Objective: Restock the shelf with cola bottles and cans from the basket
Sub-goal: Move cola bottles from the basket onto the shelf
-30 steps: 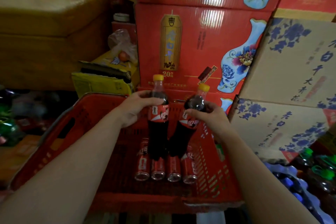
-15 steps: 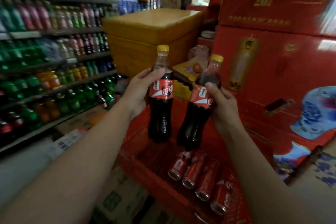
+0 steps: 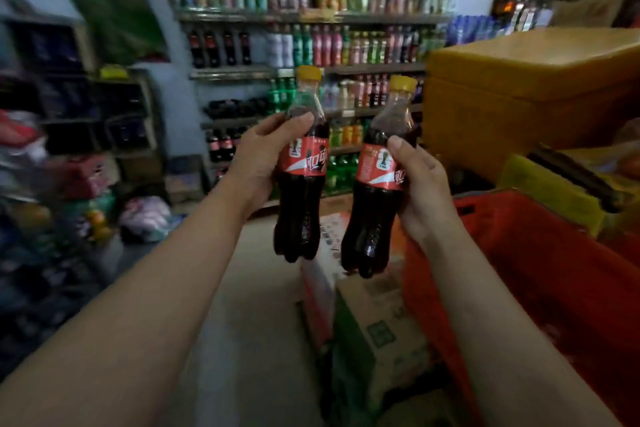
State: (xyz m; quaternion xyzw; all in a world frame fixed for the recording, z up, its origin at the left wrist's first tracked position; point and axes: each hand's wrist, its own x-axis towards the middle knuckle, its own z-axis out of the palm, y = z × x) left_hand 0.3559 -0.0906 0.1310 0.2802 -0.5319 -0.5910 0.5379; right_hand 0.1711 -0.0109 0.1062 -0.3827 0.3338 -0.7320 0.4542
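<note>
Far left: blurred stacks of goods, too smeared to identify. Centre background: drinks shelf [image 3: 311, 15], several tiers packed with upright bottles in mixed colours, dark cola bottles at the left end of the second tier. Left of centre: left hand [image 3: 263, 159], fingers and thumb wrapped round the shoulder and red label of the left cola bottle [image 3: 301, 211], held upright in the air, yellow cap on. Just beside it, apart: right cola bottle [image 3: 374, 218], top leaning slightly rightward, yellow cap on, gripped at the label by the right hand [image 3: 422, 191], thumb across the front, fingers curled behind. Below both bottles: cardboard cartons [image 3: 381, 329]. Right: red basket [image 3: 519, 253], only its wall in view. Behind it: yellow box [image 3: 519, 87].
</note>
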